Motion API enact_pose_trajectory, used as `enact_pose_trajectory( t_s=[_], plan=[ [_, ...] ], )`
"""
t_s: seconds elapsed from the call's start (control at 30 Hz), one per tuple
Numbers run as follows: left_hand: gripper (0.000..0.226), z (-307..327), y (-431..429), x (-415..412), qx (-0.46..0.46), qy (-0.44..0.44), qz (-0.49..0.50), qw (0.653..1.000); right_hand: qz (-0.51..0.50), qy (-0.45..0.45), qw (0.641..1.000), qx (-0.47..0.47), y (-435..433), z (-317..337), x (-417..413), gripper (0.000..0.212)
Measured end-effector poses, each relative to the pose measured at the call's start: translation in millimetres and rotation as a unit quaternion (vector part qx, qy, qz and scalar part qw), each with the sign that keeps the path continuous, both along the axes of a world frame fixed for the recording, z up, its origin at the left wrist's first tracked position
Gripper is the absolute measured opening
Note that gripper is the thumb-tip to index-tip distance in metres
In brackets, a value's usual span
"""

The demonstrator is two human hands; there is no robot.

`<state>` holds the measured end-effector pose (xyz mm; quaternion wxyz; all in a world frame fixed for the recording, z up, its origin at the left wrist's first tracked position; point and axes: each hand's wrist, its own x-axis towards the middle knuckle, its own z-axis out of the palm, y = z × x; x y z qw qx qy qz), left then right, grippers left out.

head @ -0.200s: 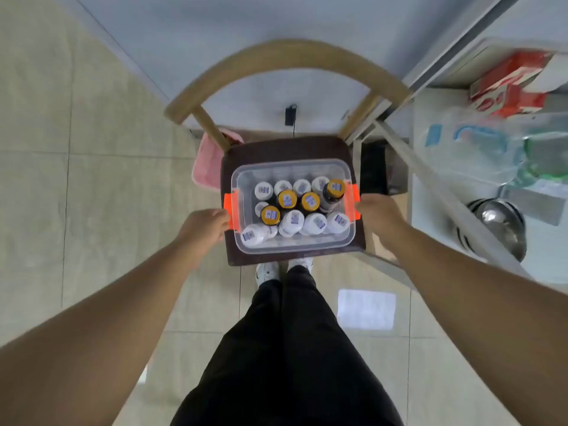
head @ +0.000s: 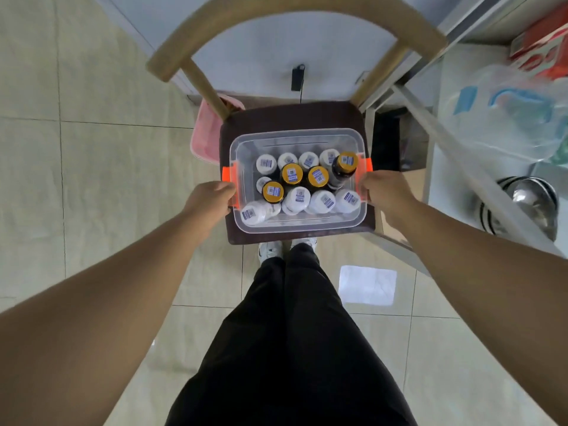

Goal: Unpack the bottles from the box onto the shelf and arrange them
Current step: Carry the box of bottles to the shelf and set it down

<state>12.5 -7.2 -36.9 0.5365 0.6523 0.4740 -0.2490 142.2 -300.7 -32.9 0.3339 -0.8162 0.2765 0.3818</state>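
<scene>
Now both of your hands are on the clear plastic box [head: 301,224], which sits on the dark brown seat [head: 295,116] of a chair with a curved wooden backrest [head: 295,13]. Your left hand [head: 212,196] has its fingers curled against the box's left end, just below the orange latch [head: 229,175] there. Your right hand [head: 384,192] holds the opposite end the same way, below the other orange latch [head: 368,164]. The fingertips of both hands are hidden against the box wall.

Inside, the bottles stand packed close together with caps up. The white-capped bottles [head: 299,199] fill the near and far rows, and the gold-capped dark bottles [head: 292,174] are grouped around the middle. One gold-capped bottle [head: 345,162] at the far right corner leans, showing its dark glass side. Each cap carries a small printed label.

To your right stands the white metal shelf [head: 445,186], holding stacked steel bowls [head: 534,204], clear containers with blue clips [head: 507,112] and a red package [head: 541,47]. A pink bin [head: 204,139] sits on the tiled floor [head: 92,179] beside the chair's left side. Your black trousers [head: 292,348] and white shoes [head: 270,250] show below the seat's near edge.
</scene>
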Motion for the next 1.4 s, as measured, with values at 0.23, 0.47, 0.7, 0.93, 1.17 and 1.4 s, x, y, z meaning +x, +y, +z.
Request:
enact_pose_trajectory(
  t_s=[0.23,0.47,0.7,0.93,1.17,1.4],
  plan=[
    [0.019,-10.8,0.5,-0.9,0.008,0.012,0.069,0.998,-0.088,0.003,0.996,0.029,-3.0,-4.0,-3.0,0.016],
    [0.02,50.7,11.6,-20.5,0.027,-0.026,0.075,0.996,-0.093,0.022,0.992,0.081,-14.1,53.8,-25.1,0.017],
    [0.024,114.5,24.2,-31.8,0.04,-0.065,0.031,0.997,-0.116,-0.013,0.988,0.1,-13.4,115.5,-58.5,0.019],
    [0.025,147.2,30.1,-53.8,0.009,-0.114,-0.054,0.992,-0.212,-0.08,0.971,0.077,-19.7,155.1,-126.0,0.015],
    [0.025,181.2,25.6,-87.3,-0.024,-0.158,-0.168,0.973,-0.319,-0.138,0.932,0.102,-30.7,185.9,-228.4,0.017],
    [0.023,195.5,-14.7,-107.1,-0.034,-0.16,-0.264,0.95,-0.399,-0.169,0.892,0.129,-62.7,203.6,-322.6,0.026]
  ],
)
